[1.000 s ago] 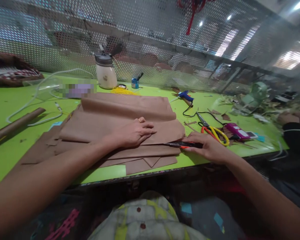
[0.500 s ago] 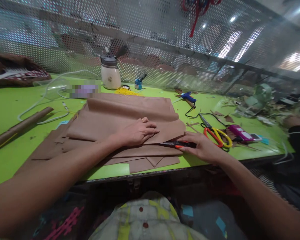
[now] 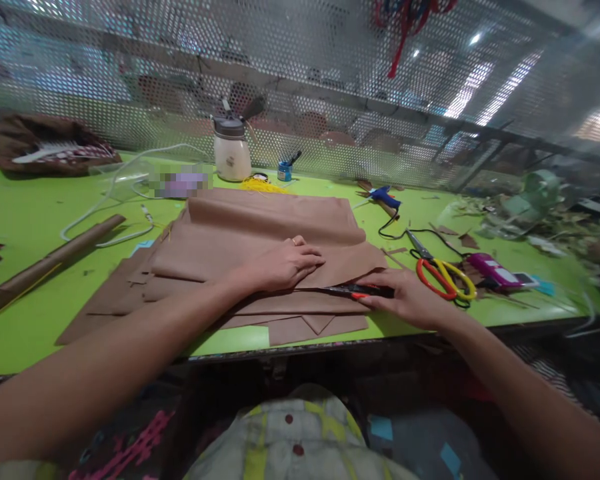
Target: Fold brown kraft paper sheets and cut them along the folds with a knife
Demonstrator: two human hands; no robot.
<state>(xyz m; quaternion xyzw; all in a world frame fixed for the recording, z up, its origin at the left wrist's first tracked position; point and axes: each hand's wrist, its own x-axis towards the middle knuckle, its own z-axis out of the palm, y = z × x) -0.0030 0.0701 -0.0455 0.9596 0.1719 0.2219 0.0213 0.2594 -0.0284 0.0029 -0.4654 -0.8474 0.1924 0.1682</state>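
Several brown sheets, like leather or thick paper, lie stacked on the green table, the upper one folded over at the back. My left hand rests flat on the top sheet with its fingers stretched to the right. At the sheet's right front part, my right hand is closed round black-and-red scissors. Their blades point left, at the near edge of the top sheet, just right of my left fingertips. Part of the handles is hidden by my fingers.
Right of the stack lie orange-and-yellow-handled scissors, a purple device and a blue glue gun. Behind stand a white jug and a small blue jar. A brown roll lies left. Perforated mesh closes the back.
The camera view has shifted a little, so everything appears further right. The right hand and scissors stay at the sheet's edge; the left hand still presses on the sheet.
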